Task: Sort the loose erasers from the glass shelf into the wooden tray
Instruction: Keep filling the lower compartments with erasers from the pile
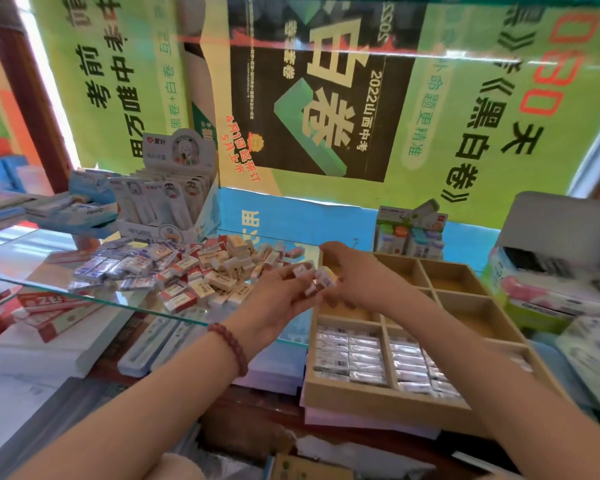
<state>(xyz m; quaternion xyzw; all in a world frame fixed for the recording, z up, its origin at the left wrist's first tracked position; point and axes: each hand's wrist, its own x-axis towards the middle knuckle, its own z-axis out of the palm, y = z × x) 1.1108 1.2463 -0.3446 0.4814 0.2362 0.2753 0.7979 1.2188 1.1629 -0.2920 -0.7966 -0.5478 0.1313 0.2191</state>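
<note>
A heap of loose erasers (174,271) in white, red and blue wrappers lies on the glass shelf (32,271). To its right stands the wooden tray (378,398), divided into compartments; the two nearest hold rows of wrapped erasers (350,355), the far ones look bare. My left hand (278,299) and my right hand (347,278) meet over the tray's left edge. Both hold a small bunch of erasers (317,278) between their fingers.
A display box of pens (167,199) stands behind the heap. Small boxed goods (409,230) sit behind the tray, and packaged stock (551,289) is piled to its right. Flat boxes and pen cases (153,344) lie under the glass shelf.
</note>
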